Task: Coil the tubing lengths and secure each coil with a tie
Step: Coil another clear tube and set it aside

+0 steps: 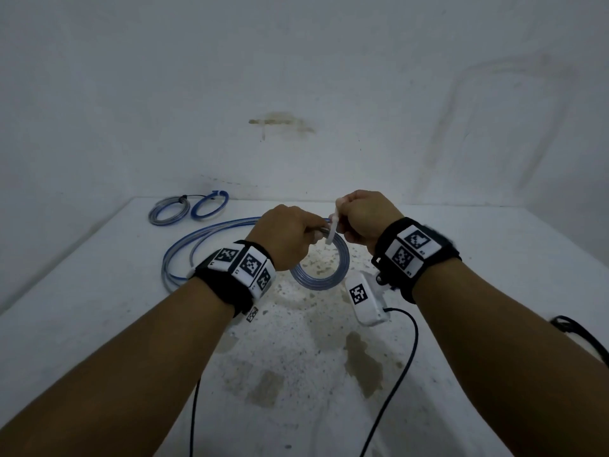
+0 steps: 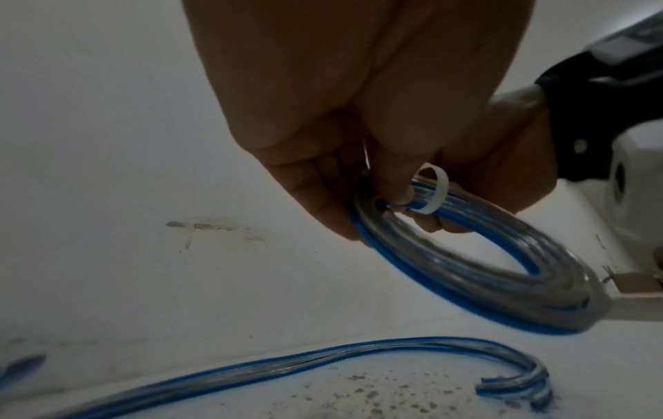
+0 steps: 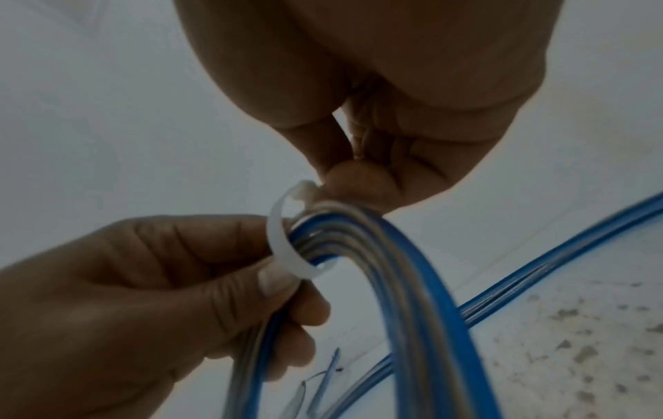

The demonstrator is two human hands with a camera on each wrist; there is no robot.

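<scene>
Two hands close a white zip tie [image 3: 283, 241] around one tubing coil [image 2: 484, 263].
Left hand [image 1: 290, 239] grips the coil's top; right hand [image 1: 365, 219], just beside, pinches the tie's tail, which runs crosswise to the strands.

Both bare forearms reach forward from the near edge of the white table, each wrist wrapped in a black band carrying white marker tags; the left hand [image 1: 286, 233] is knuckles-up with its fingers [image 3: 229, 286] curled around the coil of clear, blue-striped tubing [image 2: 495, 266]; the right hand [image 1: 366, 216] sits just beside it, slightly higher, thumb and forefinger pinching the white plastic tie [image 3: 283, 241] (already looped around the coil), the remaining fingers tucked into the palm.
</scene>
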